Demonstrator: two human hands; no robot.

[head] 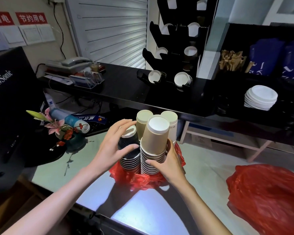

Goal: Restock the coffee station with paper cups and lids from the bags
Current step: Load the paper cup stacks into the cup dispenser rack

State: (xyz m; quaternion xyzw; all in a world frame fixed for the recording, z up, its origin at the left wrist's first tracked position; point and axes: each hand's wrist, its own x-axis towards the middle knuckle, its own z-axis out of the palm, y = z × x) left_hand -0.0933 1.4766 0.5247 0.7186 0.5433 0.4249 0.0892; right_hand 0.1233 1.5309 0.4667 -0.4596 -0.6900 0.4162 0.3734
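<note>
We curl our left hand (115,146) around the black cup stack (129,156) and our right hand (168,162), seemingly gripping, around the tan cup stack (153,146) in the red bag (143,179).

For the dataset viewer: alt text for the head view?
Left hand grips a black cup stack and right hand a tan cup stack, both standing upside down in a red bag. Behind them, a black cup dispenser and white lids.

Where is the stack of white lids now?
The stack of white lids sits at the right of the head view, in the black organizer, below the blue bags.
</note>
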